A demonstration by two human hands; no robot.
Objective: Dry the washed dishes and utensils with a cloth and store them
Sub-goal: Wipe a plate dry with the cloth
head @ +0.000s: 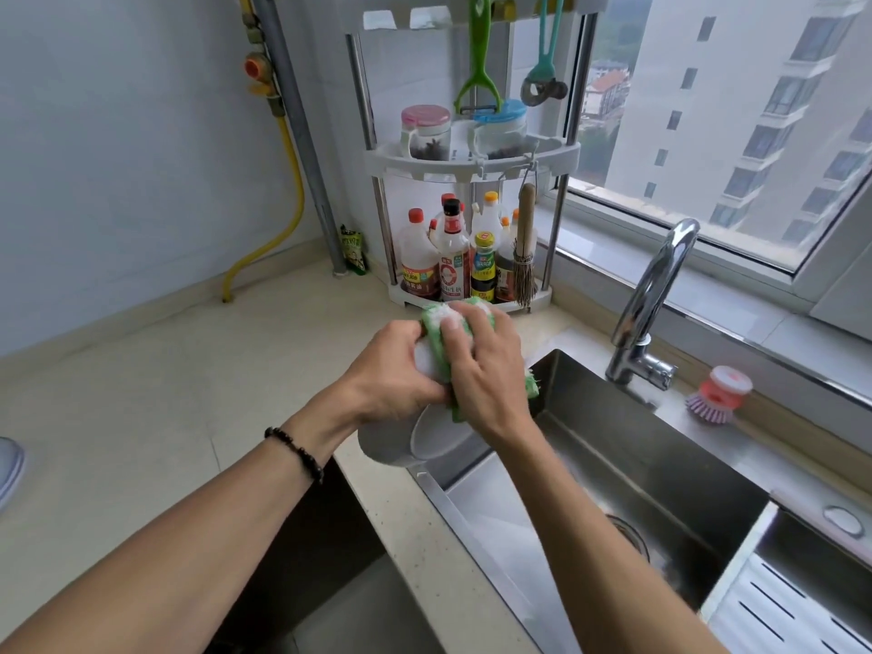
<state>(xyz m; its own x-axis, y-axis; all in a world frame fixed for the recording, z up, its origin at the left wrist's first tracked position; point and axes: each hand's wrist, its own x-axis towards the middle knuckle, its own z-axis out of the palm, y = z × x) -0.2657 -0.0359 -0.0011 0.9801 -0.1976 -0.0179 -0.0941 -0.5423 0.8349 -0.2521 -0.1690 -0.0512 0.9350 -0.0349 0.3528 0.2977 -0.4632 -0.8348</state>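
Observation:
A white bowl (415, 441) is held on its side above the left edge of the steel sink (660, 469). My left hand (391, 370) grips the bowl's upper part from the left. My right hand (481, 365) presses a green-and-white cloth (443, 323) against the bowl, fingers curled over the cloth. The cloth wraps over the top of the bowl and a corner hangs out to the right of my right hand. Most of the bowl is hidden behind both hands.
A white corner rack (472, 158) with sauce bottles (453, 262), jars and hanging tools stands behind my hands. The tap (656, 295) and a pink dish brush (717, 394) are at the right. A white slotted tray (792, 606) sits lower right; beige counter (141, 394) spreads left.

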